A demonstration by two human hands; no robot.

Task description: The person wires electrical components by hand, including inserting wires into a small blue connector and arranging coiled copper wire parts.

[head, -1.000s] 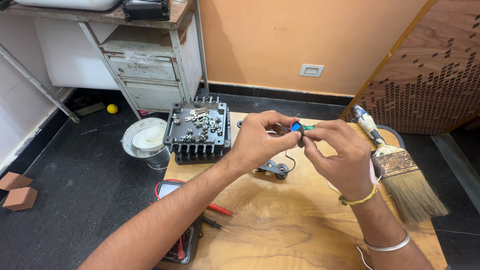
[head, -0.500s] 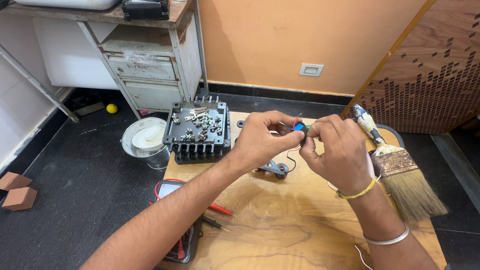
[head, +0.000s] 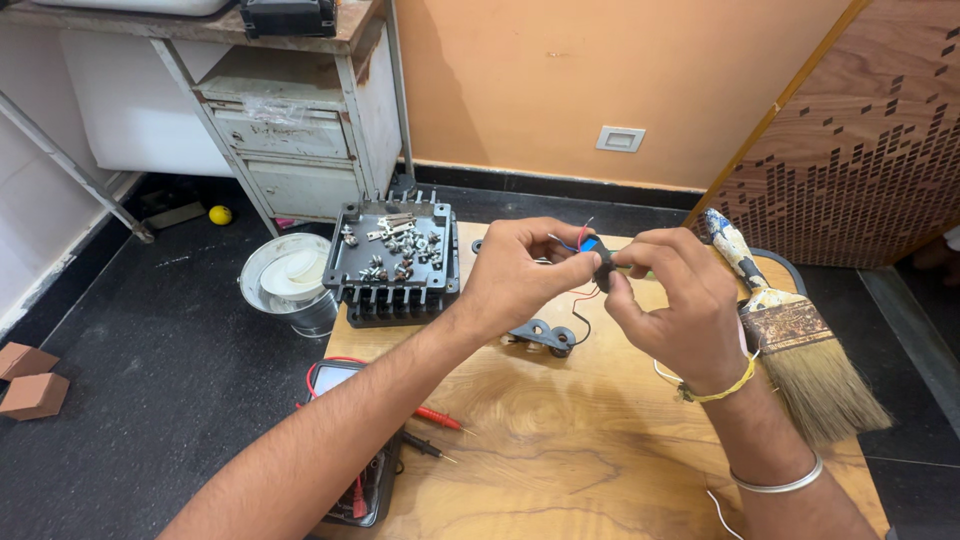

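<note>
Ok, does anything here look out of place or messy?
A little. The paintbrush hangs off the wooden board's right edge, bristles splayed. Loose screws sit piled in the dark upturned housing. Both hands pinch a small wired part; nothing looks spilled.

Repair workshop — multimeter [head: 350, 440], loose screws [head: 395, 245], worn paintbrush [head: 790, 340]

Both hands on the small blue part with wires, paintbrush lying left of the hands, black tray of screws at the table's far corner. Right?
Not quite. The head view shows the paintbrush lying to the right of the hands, by the right hand, not the left. The rest holds: the left hand and right hand both pinch the small blue part with wires, and the black tray of screws sits at the table's far corner.
</note>
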